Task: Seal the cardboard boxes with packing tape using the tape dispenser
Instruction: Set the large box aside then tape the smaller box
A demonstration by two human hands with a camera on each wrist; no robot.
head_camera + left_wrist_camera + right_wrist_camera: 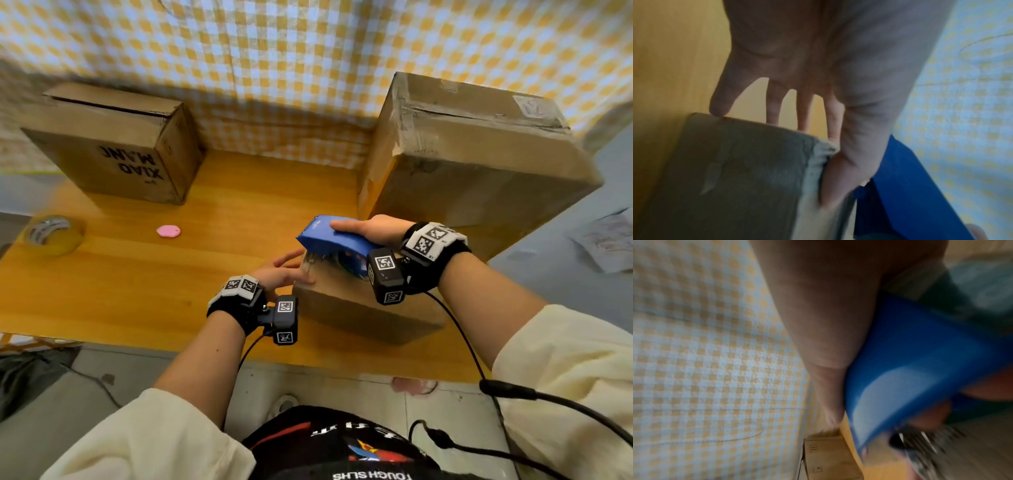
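Right hand [371, 229] grips blue plastic tape dispenser [330, 240] atop small brown cardboard box [363, 305]; left hand [279, 272], fingers straight, presses box's L edge.

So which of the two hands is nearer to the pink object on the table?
Left. The left hand rests on the small box's left end, on the pink object's side. The right hand grips the blue tape dispenser farther right.

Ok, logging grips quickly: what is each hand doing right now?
Left hand: open, straight fingers resting against the small brown cardboard box.
Right hand: gripping the blue plastic tape dispenser.
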